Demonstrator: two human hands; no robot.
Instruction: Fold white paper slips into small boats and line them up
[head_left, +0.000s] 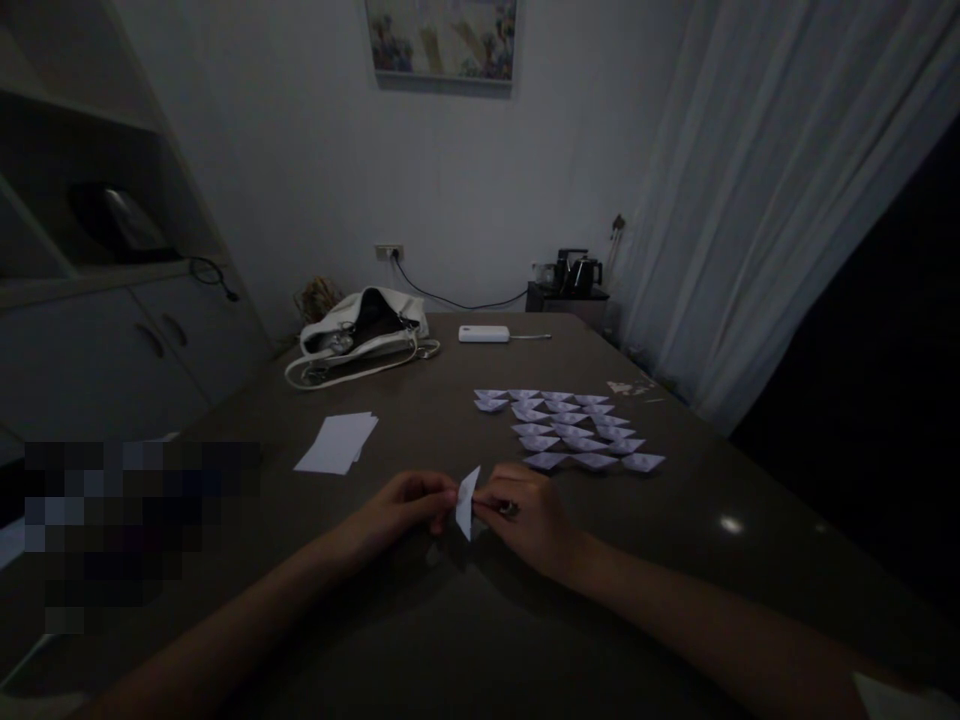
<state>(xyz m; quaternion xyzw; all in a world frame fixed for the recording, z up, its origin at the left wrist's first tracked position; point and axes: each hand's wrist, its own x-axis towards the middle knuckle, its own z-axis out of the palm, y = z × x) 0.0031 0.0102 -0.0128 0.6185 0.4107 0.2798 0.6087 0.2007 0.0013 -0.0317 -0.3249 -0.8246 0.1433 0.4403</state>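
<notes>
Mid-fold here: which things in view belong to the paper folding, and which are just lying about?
In the job:
folded paper piece, pinched between left hand and right hand
stack of white sheets
rows of folded paper boats

Lying about:
white handbag
white power bank
kettle at the back

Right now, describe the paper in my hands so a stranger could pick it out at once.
On the dark table, a white bag lies far left and paper boats sit in rows on the right. Nearer, the left hand and right hand pinch one folded paper between them. Unlike the flat sheets and the boats, it is held up on edge.
</notes>
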